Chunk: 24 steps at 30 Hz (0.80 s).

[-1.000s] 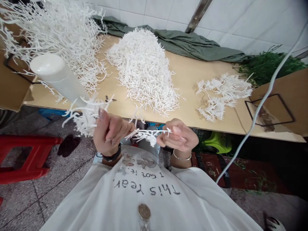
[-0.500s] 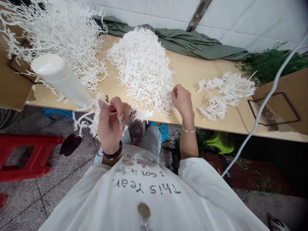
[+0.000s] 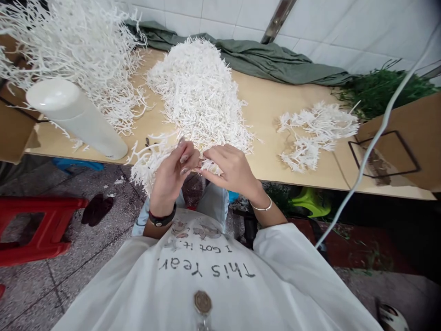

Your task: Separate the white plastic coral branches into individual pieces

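My left hand [image 3: 172, 177], with a black wristband, is closed on a white branching artificial stem [image 3: 149, 168] whose bare forks and feathery tufts stick out to the left. My right hand [image 3: 232, 170], wearing a thin bangle, meets it at the table's front edge. Its thumb and fingers close around a white tufted sprig [image 3: 211, 166], partly hidden by the fingers. Just behind both hands rises a large heap of small white sprigs [image 3: 203, 92]. Bare white branches [image 3: 86, 59] are piled at the back left, and a smaller bunch of tufted stems [image 3: 317, 133] lies to the right.
A white cylindrical bottle [image 3: 82, 122] stands at the table's left front. Green cloth [image 3: 268, 64] runs along the tiled wall. At the right are green foliage [image 3: 379, 89], a cardboard box [image 3: 409, 133] and a hanging pale cable [image 3: 367, 170]. A red stool [image 3: 41, 202] is on the floor.
My right hand has moved from the heap's right edge leftward and toward me, and now grips the tufted sprig beside my left hand. My left hand has shifted slightly right with the stem.
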Each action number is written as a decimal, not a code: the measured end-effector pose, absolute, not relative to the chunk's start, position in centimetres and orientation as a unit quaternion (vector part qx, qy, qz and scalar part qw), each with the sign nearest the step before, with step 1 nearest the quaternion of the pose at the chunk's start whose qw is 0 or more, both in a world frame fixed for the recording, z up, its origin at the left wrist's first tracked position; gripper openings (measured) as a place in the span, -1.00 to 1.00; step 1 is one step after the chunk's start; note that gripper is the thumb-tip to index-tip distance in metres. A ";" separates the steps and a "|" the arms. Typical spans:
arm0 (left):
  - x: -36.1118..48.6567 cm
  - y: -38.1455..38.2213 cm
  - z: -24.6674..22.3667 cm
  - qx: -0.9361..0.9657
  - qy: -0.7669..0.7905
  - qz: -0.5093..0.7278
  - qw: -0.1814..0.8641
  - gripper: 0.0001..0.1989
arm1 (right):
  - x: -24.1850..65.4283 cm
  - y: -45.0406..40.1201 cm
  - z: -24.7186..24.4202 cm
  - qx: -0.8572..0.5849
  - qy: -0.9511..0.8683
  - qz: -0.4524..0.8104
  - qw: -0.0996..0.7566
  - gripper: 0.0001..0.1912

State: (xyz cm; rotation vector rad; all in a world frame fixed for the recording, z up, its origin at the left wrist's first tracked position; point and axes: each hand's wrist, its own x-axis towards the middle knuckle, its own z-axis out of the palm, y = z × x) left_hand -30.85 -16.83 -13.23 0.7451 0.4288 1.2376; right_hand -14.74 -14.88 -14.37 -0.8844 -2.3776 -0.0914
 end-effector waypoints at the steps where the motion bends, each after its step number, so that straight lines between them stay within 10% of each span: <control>1: -30.9 -16.7 -13.4 0.343 0.198 0.545 0.738 -0.58 | -14.5 -14.8 -14.4 -0.329 -0.903 -0.040 0.275 -0.66; 13: -32.1 -16.4 -14.5 0.461 0.255 0.415 0.742 -0.55 | -13.0 -15.3 -14.2 -0.278 -0.923 0.220 0.147 -0.61; 24: -36.9 -20.4 -13.9 0.264 0.231 0.571 0.742 -0.55 | -10.0 -15.5 -13.9 -0.383 -0.690 0.264 0.555 -0.48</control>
